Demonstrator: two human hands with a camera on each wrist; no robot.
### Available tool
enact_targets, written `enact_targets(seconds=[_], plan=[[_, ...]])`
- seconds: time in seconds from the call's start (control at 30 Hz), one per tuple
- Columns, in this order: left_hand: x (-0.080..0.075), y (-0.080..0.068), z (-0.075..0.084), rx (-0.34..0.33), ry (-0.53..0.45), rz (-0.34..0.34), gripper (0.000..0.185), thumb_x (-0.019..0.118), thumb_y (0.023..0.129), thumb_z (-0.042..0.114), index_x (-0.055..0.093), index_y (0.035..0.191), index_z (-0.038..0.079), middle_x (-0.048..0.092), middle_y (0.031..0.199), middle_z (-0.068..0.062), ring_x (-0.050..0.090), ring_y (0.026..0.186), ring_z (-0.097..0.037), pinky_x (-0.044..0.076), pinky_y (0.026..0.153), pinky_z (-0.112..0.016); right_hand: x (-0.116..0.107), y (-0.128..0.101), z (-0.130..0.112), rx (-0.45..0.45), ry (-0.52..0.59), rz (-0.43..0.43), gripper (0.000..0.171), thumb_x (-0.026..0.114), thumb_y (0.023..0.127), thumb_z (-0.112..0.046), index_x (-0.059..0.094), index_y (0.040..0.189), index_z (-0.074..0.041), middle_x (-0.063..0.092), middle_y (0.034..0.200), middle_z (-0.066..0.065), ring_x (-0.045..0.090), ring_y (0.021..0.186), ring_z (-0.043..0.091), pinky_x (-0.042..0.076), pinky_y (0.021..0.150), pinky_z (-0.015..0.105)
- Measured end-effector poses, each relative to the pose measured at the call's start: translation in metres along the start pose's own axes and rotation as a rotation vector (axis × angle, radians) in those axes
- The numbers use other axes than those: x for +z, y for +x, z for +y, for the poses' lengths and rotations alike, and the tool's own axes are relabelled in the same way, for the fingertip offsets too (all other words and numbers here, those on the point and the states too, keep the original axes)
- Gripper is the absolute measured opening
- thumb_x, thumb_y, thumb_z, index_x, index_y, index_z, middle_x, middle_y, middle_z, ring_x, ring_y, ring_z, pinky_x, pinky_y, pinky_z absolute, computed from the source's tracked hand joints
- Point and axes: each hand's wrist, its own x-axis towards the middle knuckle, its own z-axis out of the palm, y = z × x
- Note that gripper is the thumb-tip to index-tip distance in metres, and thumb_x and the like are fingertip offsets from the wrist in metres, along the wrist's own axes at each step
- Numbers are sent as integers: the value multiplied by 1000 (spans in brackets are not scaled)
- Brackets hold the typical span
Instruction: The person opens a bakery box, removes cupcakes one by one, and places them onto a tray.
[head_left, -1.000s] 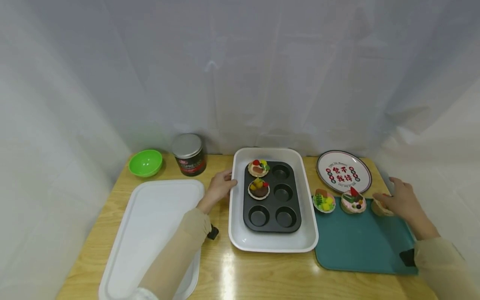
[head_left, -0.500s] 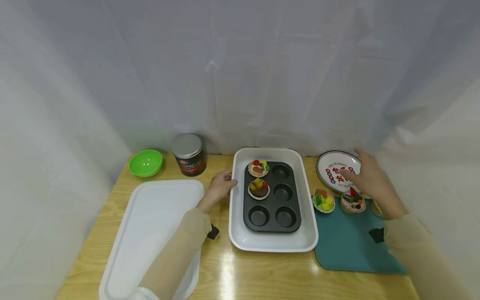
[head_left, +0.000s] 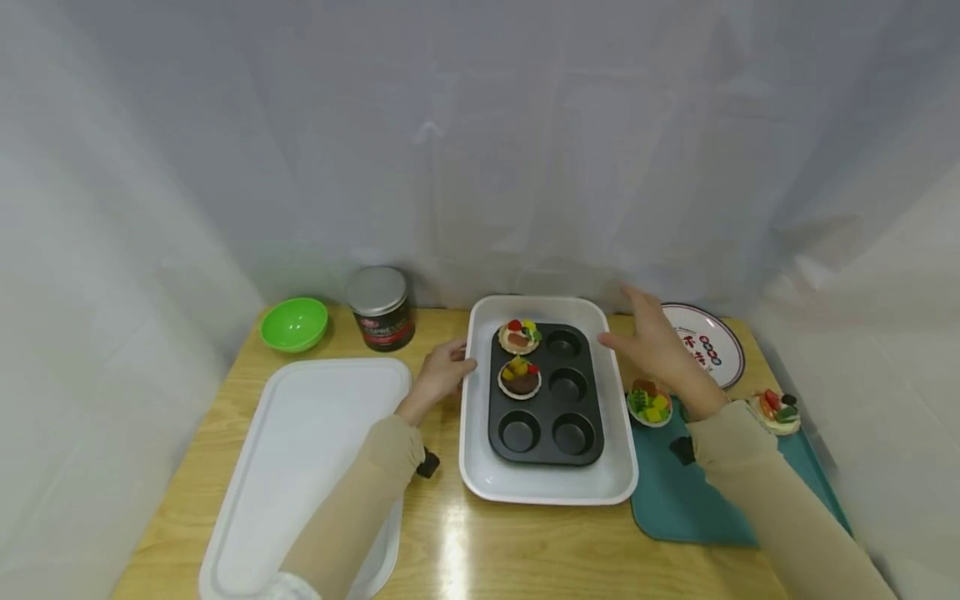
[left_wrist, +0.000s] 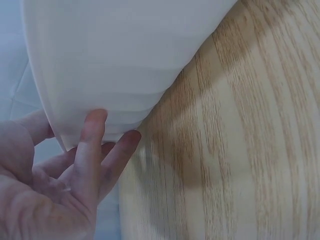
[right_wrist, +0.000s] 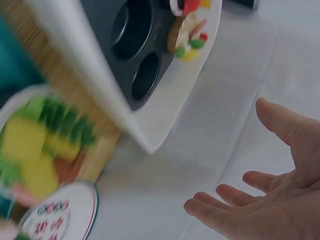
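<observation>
A white deep tray [head_left: 547,487] stands mid-table with a dark muffin tin [head_left: 544,417] inside. Two fruit-topped tarts, one with a sausage-like piece [head_left: 518,337] and one with a brown topping [head_left: 520,379], fill the tin's two upper left cups. My left hand [head_left: 441,375] grips the tray's left side; the left wrist view has the thumb at the rim and the fingers against the outer wall [left_wrist: 125,80]. Over the table by the tray's right rim is my right hand [head_left: 663,350], fingers spread and holding nothing. Its palm [right_wrist: 280,185] also shows in the right wrist view.
A teal tray [head_left: 675,500] at right bears a green-and-yellow tart [head_left: 649,405] and a strawberry tart [head_left: 775,412]; my right arm covers part of it. Behind is a printed plate [head_left: 712,342]. At left are a white flat tray [head_left: 307,458], green bowl [head_left: 295,325] and coffee tin [head_left: 381,308].
My right hand has left the rightmost tart on the teal tray and swept left, past the plate, to the white tray's right rim. The left hand keeps its hold.
</observation>
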Motion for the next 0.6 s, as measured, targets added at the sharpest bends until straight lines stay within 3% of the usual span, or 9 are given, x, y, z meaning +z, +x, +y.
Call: enact_targets(seconds=[0.23,0.6], plan=[[3,2,-2,-8,1,-1,57,57,101,11,49,157,5,64,145,-27,73,114,-40,61,64,-29,31,13,-27,-49,23,-50,91,72,101,-28,16,167,0,19,170,34,26,155,53,32,122,69],[5,3,1,-14,-7,-19,58,57,102,11,46,159,6,62,147,-27,72,116,-40,65,70,-34,72,18,-55,-70,-68,-109,90,78,97,-29,25,165,-1,29,167,31,36,152,51,38,121,65]])
